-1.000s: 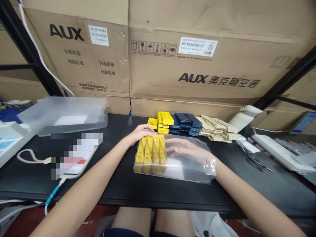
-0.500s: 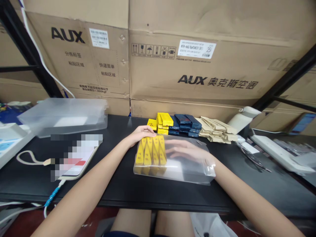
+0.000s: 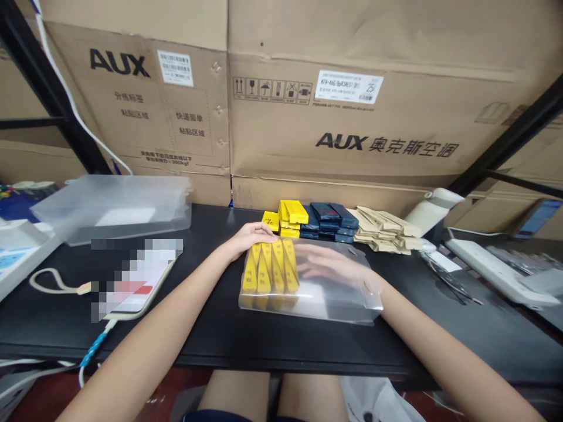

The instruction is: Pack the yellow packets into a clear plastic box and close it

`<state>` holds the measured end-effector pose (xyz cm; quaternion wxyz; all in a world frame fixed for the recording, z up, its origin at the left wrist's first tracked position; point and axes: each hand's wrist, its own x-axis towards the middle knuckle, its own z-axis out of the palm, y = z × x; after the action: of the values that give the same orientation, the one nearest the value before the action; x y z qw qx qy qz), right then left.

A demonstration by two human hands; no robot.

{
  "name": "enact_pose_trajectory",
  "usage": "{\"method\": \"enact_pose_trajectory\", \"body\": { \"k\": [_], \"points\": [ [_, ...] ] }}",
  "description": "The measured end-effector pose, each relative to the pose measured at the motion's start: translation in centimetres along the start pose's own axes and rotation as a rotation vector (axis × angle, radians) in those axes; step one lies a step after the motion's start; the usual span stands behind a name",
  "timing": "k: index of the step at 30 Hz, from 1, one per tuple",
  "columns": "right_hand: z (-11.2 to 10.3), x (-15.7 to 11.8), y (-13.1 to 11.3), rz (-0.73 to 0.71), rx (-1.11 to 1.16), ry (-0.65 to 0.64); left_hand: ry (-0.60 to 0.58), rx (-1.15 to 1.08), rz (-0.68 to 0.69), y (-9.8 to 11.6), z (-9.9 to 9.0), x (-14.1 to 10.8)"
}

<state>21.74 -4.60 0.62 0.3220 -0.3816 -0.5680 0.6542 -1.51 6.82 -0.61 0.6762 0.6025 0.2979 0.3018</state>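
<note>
Little has shifted: my right hand (image 3: 328, 265) stays flat inside the clear plastic pouch (image 3: 334, 293), beside four yellow packets (image 3: 270, 266) already in it. My left hand (image 3: 250, 234) rests open on the pouch's far edge; blue and tan packets behind the pouch remain unpacked.

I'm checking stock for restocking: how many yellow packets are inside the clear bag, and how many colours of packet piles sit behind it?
Yellow packets in the clear bag: 4
Pile colours behind: 3, namely yellow pile, dark blue pile, tan pile
Total: 4 bagged packets, 3 piles
</note>
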Motion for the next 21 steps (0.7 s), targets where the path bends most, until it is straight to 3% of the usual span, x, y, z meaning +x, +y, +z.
{"method": "enact_pose_trajectory", "body": {
  "k": [6, 15, 21],
  "points": [
    [-1.6, -0.5, -0.4, 0.051, -0.034, -0.041, -0.034, -0.047, -0.018, -0.1, -0.4, 0.2],
    [-6.3, -3.0, -1.5, 0.155, -0.184, -0.052, 0.001, -0.042, -0.016, 0.1, -1.0, 0.0],
    [-9.0, -4.0, -0.7, 0.214, -0.174, 0.025, 0.04, -0.052, -0.04, 0.1, -1.4, 0.1]
  ]
}}
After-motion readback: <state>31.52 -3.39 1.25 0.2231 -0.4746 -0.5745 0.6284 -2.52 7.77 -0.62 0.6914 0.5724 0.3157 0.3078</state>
